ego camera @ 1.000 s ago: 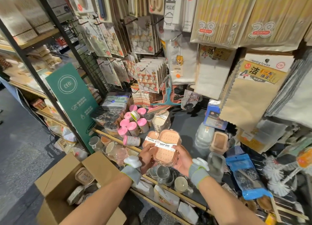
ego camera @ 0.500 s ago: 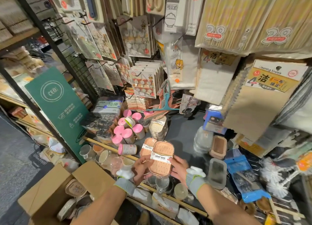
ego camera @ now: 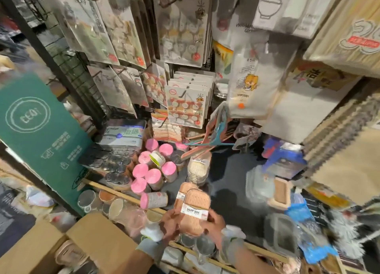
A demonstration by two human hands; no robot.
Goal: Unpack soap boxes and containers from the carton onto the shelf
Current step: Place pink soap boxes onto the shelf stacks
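- Far to the left of the hands, a green sign (ego camera: 41, 129) bears a ringed "CEO". The smaller lines under it are too blurred to read.
- Down-left of the hands stands the open carton (ego camera: 98, 238), with pale containers (ego camera: 68, 253) inside.
- Just beyond the left hand, pink-lidded canisters (ego camera: 147, 175) crowd the shelf (ego camera: 232, 171); one lies on its side.
- The left hand (ego camera: 171, 224) and right hand (ego camera: 213, 222) clamp one soap box (ego camera: 194, 212) between them, fingers curled on its long sides.
- Its white band reads "SOAP BOX". Its long axis points away from the person toward the back of the shelf, ribbed face up.
- It is at the shelf's front edge, overlapping a second soap box (ego camera: 183, 191) behind it; whether it rests there I cannot tell.
- Right of the hands stand clear tubs (ego camera: 257, 183).
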